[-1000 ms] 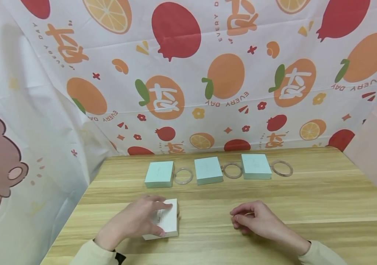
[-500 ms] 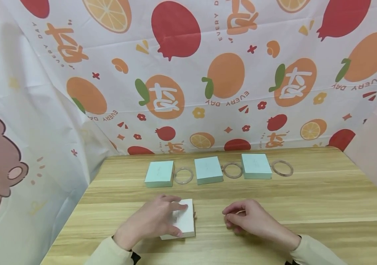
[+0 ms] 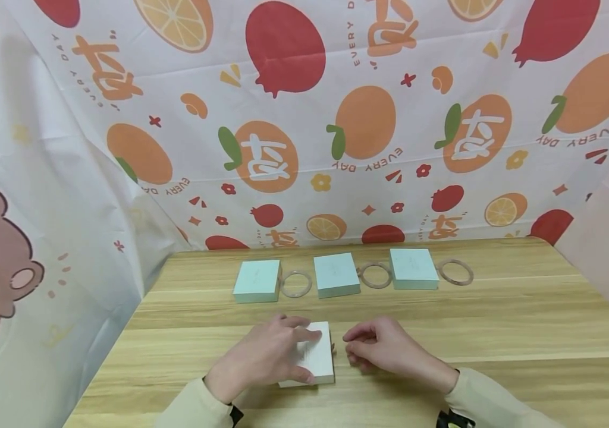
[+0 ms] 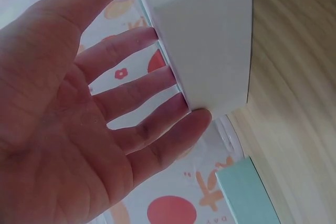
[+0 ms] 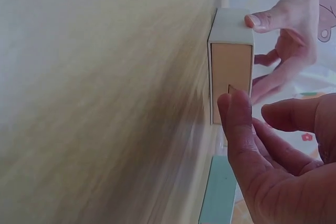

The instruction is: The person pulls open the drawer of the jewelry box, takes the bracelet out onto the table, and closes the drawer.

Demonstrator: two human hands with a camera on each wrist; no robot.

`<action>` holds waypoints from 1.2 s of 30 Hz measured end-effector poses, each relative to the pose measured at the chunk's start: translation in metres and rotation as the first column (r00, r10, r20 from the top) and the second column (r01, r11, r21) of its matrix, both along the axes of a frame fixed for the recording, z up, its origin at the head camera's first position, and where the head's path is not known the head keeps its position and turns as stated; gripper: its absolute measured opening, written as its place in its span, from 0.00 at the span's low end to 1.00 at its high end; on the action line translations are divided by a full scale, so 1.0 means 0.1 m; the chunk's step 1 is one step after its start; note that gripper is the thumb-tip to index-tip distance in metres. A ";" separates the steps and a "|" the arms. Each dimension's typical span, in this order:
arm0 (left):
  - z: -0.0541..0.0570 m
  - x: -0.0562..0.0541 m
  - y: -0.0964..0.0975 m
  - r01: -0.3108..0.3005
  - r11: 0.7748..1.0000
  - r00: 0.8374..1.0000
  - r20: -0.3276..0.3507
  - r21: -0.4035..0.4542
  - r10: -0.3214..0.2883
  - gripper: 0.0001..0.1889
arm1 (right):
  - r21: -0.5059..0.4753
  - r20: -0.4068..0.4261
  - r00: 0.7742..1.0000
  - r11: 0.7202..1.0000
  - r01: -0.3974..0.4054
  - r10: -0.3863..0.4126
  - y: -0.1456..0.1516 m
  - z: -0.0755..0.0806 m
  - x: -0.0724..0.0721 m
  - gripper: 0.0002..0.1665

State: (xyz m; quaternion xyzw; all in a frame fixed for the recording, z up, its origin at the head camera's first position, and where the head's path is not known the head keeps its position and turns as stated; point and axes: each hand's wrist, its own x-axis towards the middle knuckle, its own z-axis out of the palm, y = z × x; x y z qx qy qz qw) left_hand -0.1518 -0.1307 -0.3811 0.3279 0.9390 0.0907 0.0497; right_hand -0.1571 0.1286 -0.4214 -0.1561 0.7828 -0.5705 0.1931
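Observation:
A white box (image 3: 319, 356) lies flat on the wooden table, in the front middle. My left hand (image 3: 267, 353) holds it from the left, the thumb against its near side and the other fingers spread over its top. In the right wrist view the box's right end shows a tan inner drawer (image 5: 226, 59) with a small pull tab (image 5: 231, 88). Just right of that end hovers my right hand (image 3: 382, 348), fingers loosely bent, thumb and forefinger apart with nothing between them. Its fingertips overlap the tab in the right wrist view.
Along the back of the table (image 3: 524, 315) stand three mint boxes, left (image 3: 258, 280), middle (image 3: 336, 274) and right (image 3: 414, 268). Right of each lies a translucent bangle: one clear (image 3: 282, 285), two brownish (image 3: 362, 279) (image 3: 472, 276). A fruit-print curtain (image 3: 304, 142) hangs behind.
My left hand has slid the white box to the right across the table. My right hand has moved left, closer to the box's end.

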 end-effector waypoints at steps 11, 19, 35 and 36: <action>-0.07 0.02 0.09 0.050 0.999 0.997 -0.064 -0.003 -0.050 0.35 | -0.011 0.033 0.999 1.000 0.017 -0.017 -0.13 -0.05 -0.04 0.10; -0.06 0.04 0.04 0.036 0.999 0.999 -0.036 0.029 -0.035 0.36 | -0.002 0.025 0.999 1.000 0.020 -0.020 -0.16 -0.08 -0.08 0.07; -0.05 0.01 0.00 0.036 0.998 0.999 0.019 0.050 -0.037 0.33 | 0.006 0.068 0.994 0.996 0.084 -0.084 -0.21 -0.09 -0.09 0.07; -0.06 0.01 0.00 0.041 0.998 0.999 0.011 0.055 -0.041 0.33 | 0.004 0.072 0.994 0.996 0.086 -0.086 -0.22 -0.10 -0.09 0.07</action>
